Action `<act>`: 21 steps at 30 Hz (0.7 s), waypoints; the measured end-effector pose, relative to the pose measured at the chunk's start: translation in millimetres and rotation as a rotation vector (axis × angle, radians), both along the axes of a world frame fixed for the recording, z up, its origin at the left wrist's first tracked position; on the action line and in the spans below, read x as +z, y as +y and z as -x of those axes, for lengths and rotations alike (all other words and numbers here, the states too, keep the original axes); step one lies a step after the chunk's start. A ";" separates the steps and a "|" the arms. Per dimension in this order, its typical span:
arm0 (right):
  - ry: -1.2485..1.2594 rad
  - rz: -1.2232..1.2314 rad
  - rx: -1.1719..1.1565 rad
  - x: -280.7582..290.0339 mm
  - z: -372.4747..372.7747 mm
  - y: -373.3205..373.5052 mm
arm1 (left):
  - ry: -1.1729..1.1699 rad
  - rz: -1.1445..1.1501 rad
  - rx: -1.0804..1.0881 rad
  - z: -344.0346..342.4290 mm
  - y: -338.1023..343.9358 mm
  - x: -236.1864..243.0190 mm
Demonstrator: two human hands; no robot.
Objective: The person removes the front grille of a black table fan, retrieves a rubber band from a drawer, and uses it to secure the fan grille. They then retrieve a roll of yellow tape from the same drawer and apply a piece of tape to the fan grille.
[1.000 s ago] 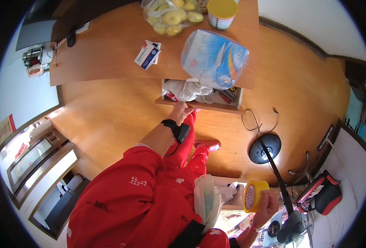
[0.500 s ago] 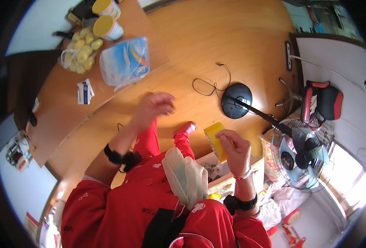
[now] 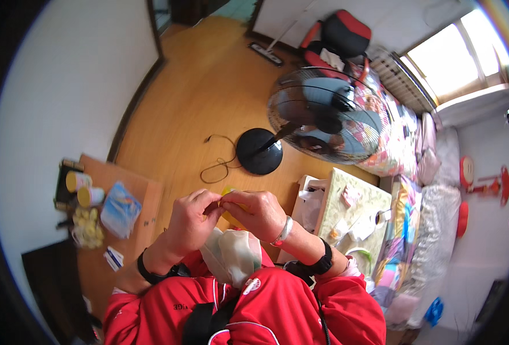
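Yellow packet [image 3: 230, 202], small and mostly hidden, sits between the two hands near the middle of the view, above the lap of the person in the red jacket [image 3: 277, 305]. Starting at 9 o'clock, a low wooden table [image 3: 145, 207] carries two yellow-lidded jars [image 3: 83, 188], a bag of pale yellow fruit [image 3: 86, 227] and a blue-printed plastic bag [image 3: 119, 208]. Moving inward, the left hand [image 3: 190, 221] has its fingers curled and pressed together, thumb and forefinger pinching the packet's left edge. A crumpled whitish plastic bag [image 3: 234, 253] hangs just below both hands. The right hand [image 3: 257, 211] meets the left, its fingertips pinching the packet's top from the other side. At 12 to 1 o'clock a standing fan [image 3: 323, 115] rises from its round black base [image 3: 259, 151] on the wooden floor [image 3: 208, 86]; at 3 o'clock lies a bed [image 3: 433, 190]. Judging by the paired pinch, the step in hand looks like tearing or peeling the packet open; the next move would call for a firm grip on both sides and pulling apart
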State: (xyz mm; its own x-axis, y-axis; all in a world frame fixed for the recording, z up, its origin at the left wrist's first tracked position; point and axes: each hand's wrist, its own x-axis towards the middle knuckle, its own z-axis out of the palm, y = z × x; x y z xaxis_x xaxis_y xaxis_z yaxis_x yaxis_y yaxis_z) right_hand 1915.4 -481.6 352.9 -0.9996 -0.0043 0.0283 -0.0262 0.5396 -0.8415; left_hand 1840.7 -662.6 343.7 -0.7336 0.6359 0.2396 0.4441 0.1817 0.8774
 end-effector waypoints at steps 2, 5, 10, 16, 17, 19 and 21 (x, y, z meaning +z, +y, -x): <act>0.012 -0.022 -0.059 11.3 -15.6 19.6 | 0.027 -0.012 -0.019 -10.1 25.7 11.3; -0.029 -0.041 -0.129 23.8 -40.8 52.6 | 0.131 -0.013 -0.105 -19.3 61.8 24.8; -0.071 0.145 -0.169 39.2 -75.9 101.4 | 0.263 -0.052 -0.205 -37.6 116.7 48.9; -0.063 0.170 -0.083 67.4 -95.3 155.9 | 0.239 -0.135 -0.281 -49.4 160.4 71.8; -0.116 0.207 -0.056 73.4 -97.7 163.7 | 0.232 -0.131 -0.283 -50.8 164.2 75.4; -0.112 0.144 0.010 83.3 -99.0 175.6 | 0.187 -0.141 -0.287 -50.5 168.5 83.5; -0.135 0.149 0.052 90.6 -100.7 184.2 | 0.092 -0.158 -0.301 -49.6 172.4 90.6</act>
